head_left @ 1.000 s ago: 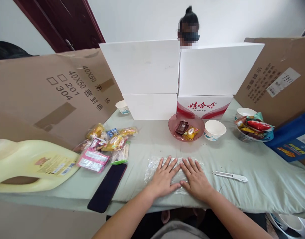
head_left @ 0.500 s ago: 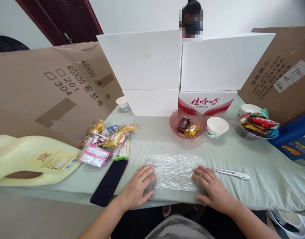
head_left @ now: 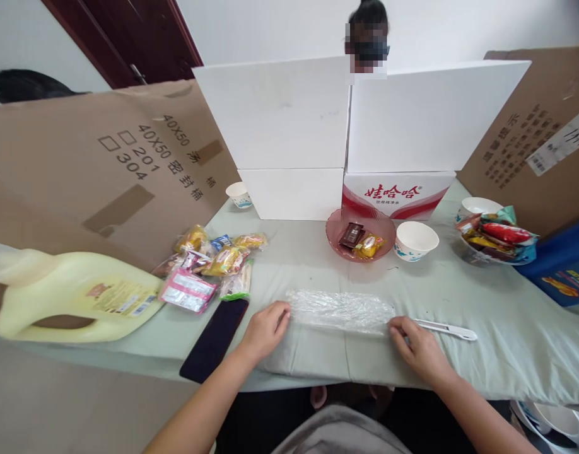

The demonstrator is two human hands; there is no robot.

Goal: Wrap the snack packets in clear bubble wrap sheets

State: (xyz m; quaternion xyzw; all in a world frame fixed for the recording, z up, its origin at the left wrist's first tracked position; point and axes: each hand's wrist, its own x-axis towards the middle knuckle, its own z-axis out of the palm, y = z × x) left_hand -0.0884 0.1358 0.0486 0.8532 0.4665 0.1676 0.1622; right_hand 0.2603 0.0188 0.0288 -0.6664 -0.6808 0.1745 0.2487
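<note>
A crinkled sheet of clear plastic film (head_left: 341,310) lies on the green tablecloth in front of me, a long narrow strip from left to right. My left hand (head_left: 270,326) pinches its left end between thumb and fingers. At the opposite end, my right hand (head_left: 412,343) has its thumb and fingers closed on the near corner. Just beyond the right hand lies a white utility knife (head_left: 450,329), close to the fingers. A dark phone (head_left: 214,343) rests to the left of my left hand.
Wrapped snacks (head_left: 226,260) and a large pale yellow jug (head_left: 81,296) are at left. Behind the film stand a pink glass bowl (head_left: 334,247) and a paper bowl (head_left: 415,243). A snack-filled bowl (head_left: 500,255) stands right. White boxes (head_left: 289,120) wall off the back; a person's head shows above.
Both hands went from lying flat on the film to pinching its ends. The film's near edge has moved away from me, making it narrower. The camera view has shifted slightly.
</note>
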